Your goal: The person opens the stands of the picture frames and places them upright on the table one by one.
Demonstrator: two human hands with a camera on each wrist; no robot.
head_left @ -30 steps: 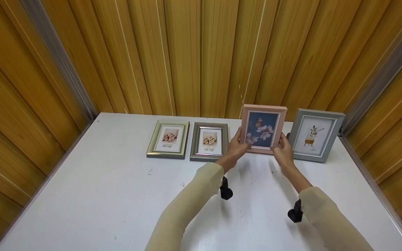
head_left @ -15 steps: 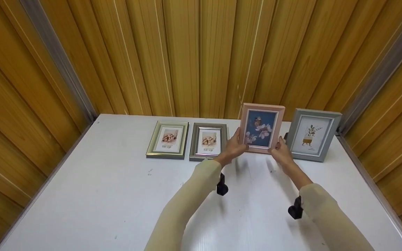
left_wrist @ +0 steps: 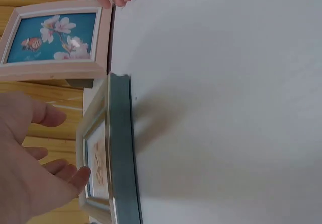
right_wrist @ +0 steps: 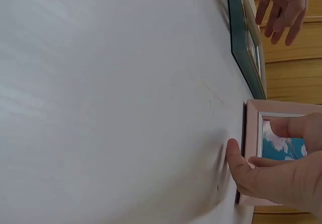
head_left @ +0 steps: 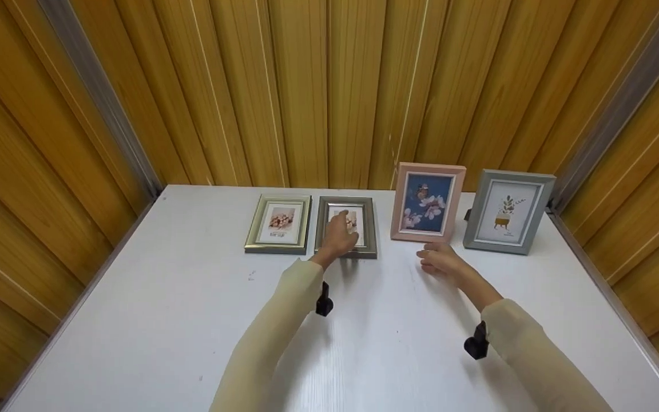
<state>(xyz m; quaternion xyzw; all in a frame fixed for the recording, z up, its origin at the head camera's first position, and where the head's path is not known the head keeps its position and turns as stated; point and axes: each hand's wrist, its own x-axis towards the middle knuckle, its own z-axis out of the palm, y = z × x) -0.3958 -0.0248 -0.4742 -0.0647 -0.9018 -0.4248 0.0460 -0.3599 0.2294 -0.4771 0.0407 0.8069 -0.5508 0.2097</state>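
The pink picture frame [head_left: 396,206], with blossoms and a butterfly on blue, stands upright near the table's back edge. In front of its lower edge is my right hand [head_left: 443,262], holding nothing, fingers loosely bent. In the right wrist view, that hand's fingertips [right_wrist: 232,142] are close to the frame's base; contact is unclear. My left hand [head_left: 338,236] hovers over the dark silver picture frame [head_left: 368,229], which lies on the table and is partly hidden. The left wrist view shows that hand [left_wrist: 30,168] spread above the frame's edge [left_wrist: 121,143], with nothing held.
A grey-green picture frame [head_left: 472,229] with a potted-plant print stands at the right, leaning back. Left of the dark silver frame lies a gold picture frame [head_left: 254,229]. All are on a white table [head_left: 152,320], with wood-patterned walls [head_left: 301,103] behind and at both sides.
Both hands have let go of the pink frame, which now stands by itself. My left hand has moved left over the dark silver frame; my right hand has drawn slightly back toward me.
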